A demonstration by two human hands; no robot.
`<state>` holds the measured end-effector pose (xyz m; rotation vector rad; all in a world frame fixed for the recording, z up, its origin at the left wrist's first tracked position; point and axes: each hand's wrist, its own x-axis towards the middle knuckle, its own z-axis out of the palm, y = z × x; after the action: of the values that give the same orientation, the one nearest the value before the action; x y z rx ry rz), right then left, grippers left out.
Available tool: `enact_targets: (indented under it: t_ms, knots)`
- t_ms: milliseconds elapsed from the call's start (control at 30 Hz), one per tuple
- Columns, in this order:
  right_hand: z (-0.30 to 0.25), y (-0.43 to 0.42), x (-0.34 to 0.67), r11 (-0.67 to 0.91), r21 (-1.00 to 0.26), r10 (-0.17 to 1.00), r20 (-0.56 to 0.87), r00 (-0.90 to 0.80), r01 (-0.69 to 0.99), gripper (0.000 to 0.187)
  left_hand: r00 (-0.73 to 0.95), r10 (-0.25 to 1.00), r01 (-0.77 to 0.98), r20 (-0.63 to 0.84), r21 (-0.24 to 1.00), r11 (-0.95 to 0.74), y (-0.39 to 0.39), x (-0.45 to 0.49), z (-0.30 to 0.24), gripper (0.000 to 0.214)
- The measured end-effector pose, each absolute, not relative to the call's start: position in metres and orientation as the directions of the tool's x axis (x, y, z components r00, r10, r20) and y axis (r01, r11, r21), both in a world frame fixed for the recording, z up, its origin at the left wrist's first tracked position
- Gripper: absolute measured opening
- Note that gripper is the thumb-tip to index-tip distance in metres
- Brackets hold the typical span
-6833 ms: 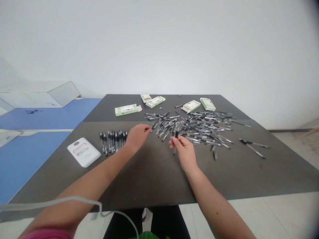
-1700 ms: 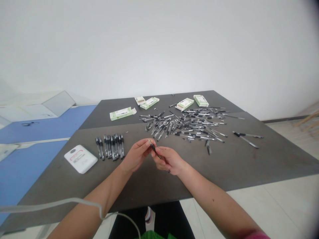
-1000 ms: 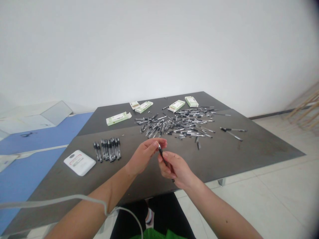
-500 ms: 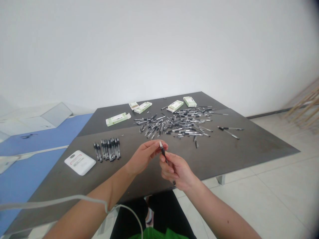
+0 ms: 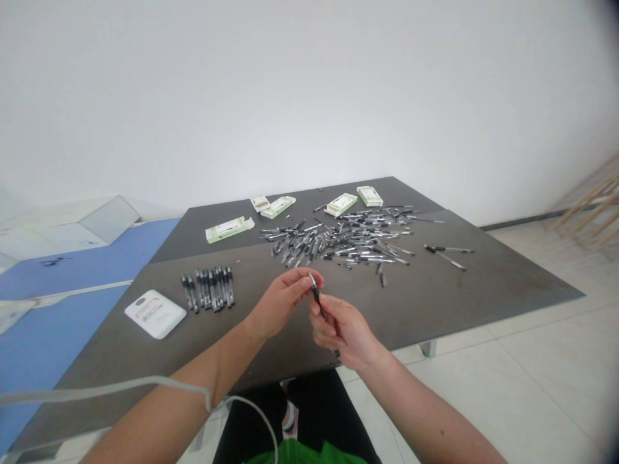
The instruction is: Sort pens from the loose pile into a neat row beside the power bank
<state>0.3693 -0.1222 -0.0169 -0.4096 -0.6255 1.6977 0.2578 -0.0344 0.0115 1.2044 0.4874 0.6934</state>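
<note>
In front of my body a black pen (image 5: 316,294) is tilted, with its silver tip up. My right hand (image 5: 341,328) is closed around its barrel, and the dark lower end shows below my fingers. The thumb and fingers of my left hand (image 5: 285,296) are closed at the silver tip. A spread heap of pens and pen parts (image 5: 348,238) lies beyond my hands. Off to the left of my left hand, a row of pens (image 5: 213,288) lies side by side on the dark table (image 5: 411,303).
Green-and-white boxes stand at the back, among them a left box (image 5: 227,230) and a right box (image 5: 370,196). A white plastic item (image 5: 155,314) lies at the left. Two pens (image 5: 449,254) lie apart at the right. A pale cable (image 5: 145,381) crosses my left forearm.
Both hands stay at the pen, nearly still. My left fingers have shifted very slightly at its tip. The view has moved a little.
</note>
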Motion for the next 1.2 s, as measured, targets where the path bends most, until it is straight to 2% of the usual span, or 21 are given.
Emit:
enact_targets:
  t_ms: [67,200,367,533,600,667,700,767,867,933,1000,1200]
  knots:
    - [-0.018,-0.122,0.369,-0.134,-0.629,0.977,0.046,-0.208,-0.766,0.024,0.699,0.715,-0.211,0.017,0.960,0.183,-0.034,0.258,0.011,0.016]
    - [-0.020,-0.121,0.368,-0.107,-0.704,0.989,0.000,-0.150,-0.702,0.027,0.669,0.743,-0.206,0.003,0.962,0.182,-0.035,0.258,0.010,0.017]
    - [-0.023,-0.121,0.367,-0.028,-0.834,1.000,-0.030,-0.005,-0.551,0.027,0.580,0.815,-0.322,0.016,0.923,0.211,-0.030,0.259,0.010,0.019]
    - [-0.029,-0.124,0.365,-0.018,-0.865,0.999,-0.038,0.029,-0.502,0.027,0.499,0.866,-0.364,0.038,0.916,0.169,-0.016,0.258,0.009,0.021]
    - [-0.035,-0.126,0.365,-0.019,-0.860,0.996,-0.061,0.066,-0.510,0.028,0.450,0.891,-0.211,0.050,0.976,0.052,-0.007,0.258,0.000,0.025]
    - [-0.043,-0.129,0.365,-0.004,-0.853,0.989,-0.080,0.123,-0.523,0.028,0.470,0.881,0.125,0.055,0.984,-0.128,0.002,0.261,-0.015,0.027]
    - [-0.047,-0.131,0.366,0.009,-0.850,0.985,-0.084,0.152,-0.526,0.029,0.504,0.862,0.307,0.055,0.921,-0.238,0.007,0.264,-0.024,0.027]
    - [-0.055,-0.136,0.367,0.031,-0.850,0.977,-0.086,0.197,-0.526,0.029,0.589,0.805,0.550,0.069,0.696,-0.462,0.014,0.272,-0.041,0.025]
    - [-0.062,-0.143,0.372,0.040,-0.858,0.969,-0.092,0.231,-0.512,0.028,0.682,0.724,0.667,0.101,0.319,-0.673,0.022,0.286,-0.059,0.023]
    - [-0.064,-0.149,0.377,0.041,-0.866,0.963,-0.098,0.250,-0.498,0.029,0.702,0.706,0.686,0.098,0.172,-0.707,0.027,0.294,-0.064,0.024]
    - [-0.065,-0.153,0.383,0.041,-0.875,0.957,-0.105,0.272,-0.482,0.030,0.697,0.711,0.701,0.090,0.123,-0.702,0.032,0.300,-0.065,0.025]
    - [-0.072,-0.156,0.399,0.047,-0.878,0.927,-0.139,0.347,-0.476,0.032,0.696,0.713,0.709,0.084,0.082,-0.701,0.042,0.304,-0.065,0.031]
